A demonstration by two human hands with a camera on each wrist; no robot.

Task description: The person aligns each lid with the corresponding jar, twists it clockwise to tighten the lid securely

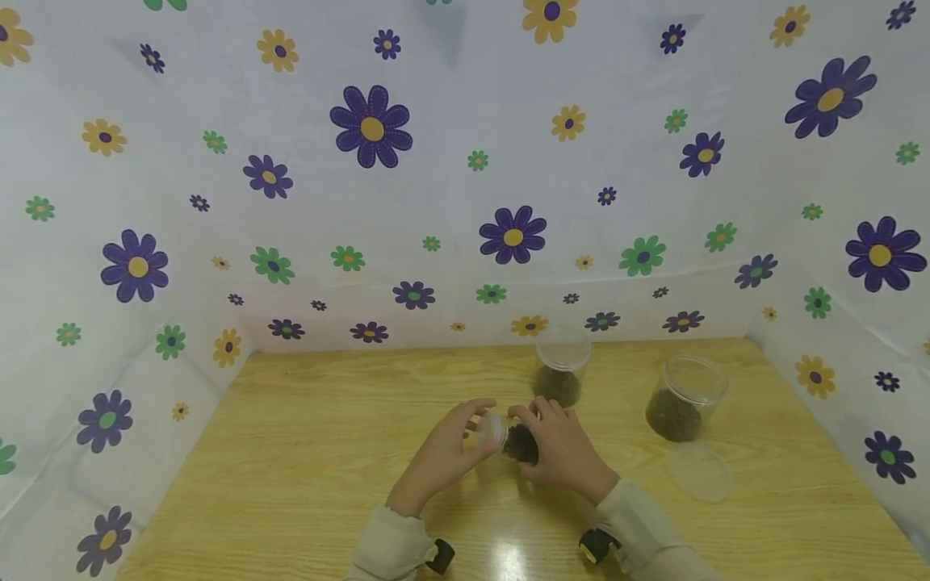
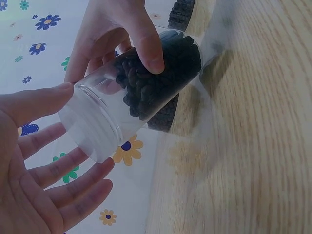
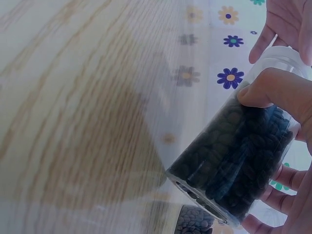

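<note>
A clear plastic jar (image 2: 158,73) part filled with dark, bean-like pieces is tilted above the wooden table. My right hand (image 1: 563,444) holds it round its body, the thumb across the side in the right wrist view. The whitish, translucent screw lid (image 2: 90,129) is on the jar's mouth, which points toward my left hand (image 1: 443,452). The left hand's thumb and fingertips are round the lid's edge, with the fingers spread in the left wrist view. In the head view the right hand covers part of the jar.
Behind the hands stands another clear jar (image 1: 558,386) with dark contents. A wider jar (image 1: 676,411) with similar contents stands at the right. A flat translucent lid (image 1: 701,472) lies in front of it on the wooden table (image 1: 305,468). Flower-printed sheeting (image 1: 436,202) encloses the back and sides.
</note>
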